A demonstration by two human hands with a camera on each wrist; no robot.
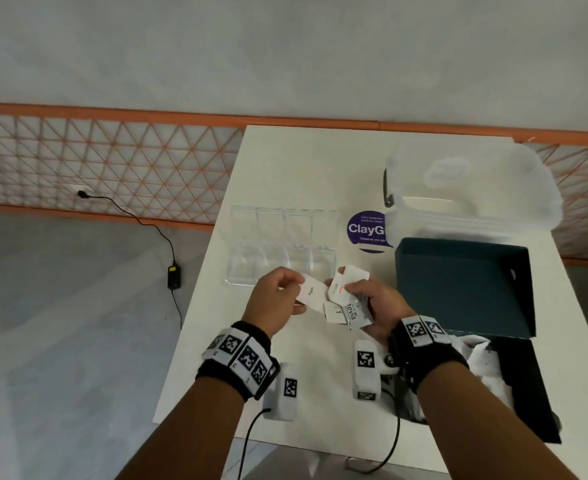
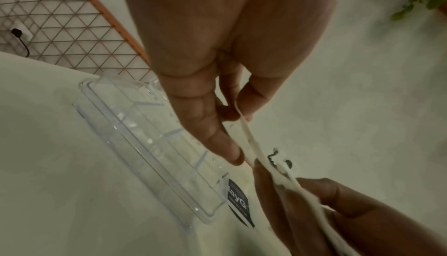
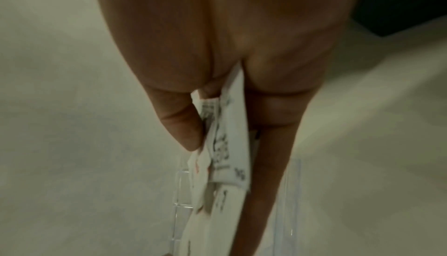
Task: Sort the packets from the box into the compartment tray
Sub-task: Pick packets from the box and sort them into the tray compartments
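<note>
My left hand (image 1: 278,296) pinches one white packet (image 1: 311,294) between thumb and fingers, seen edge-on as the white packet (image 2: 246,132) in the left wrist view. My right hand (image 1: 372,306) grips a fanned bunch of packets (image 1: 346,299), among them a grey stevia packet (image 1: 353,315); the same bunch of packets (image 3: 225,145) fills the right wrist view. Both hands hover just in front of the clear compartment tray (image 1: 247,268), whose cells look bare. The clear compartment tray (image 2: 135,136) lies below my left fingers. The dark box (image 1: 514,368) with white packets sits at my right.
The box's teal lid (image 1: 465,285) stands open behind my right hand. A clear plastic tub (image 1: 472,188) and a purple round sticker (image 1: 367,228) are at the table's back. A cable and black adapter (image 1: 174,277) lie on the floor to the left.
</note>
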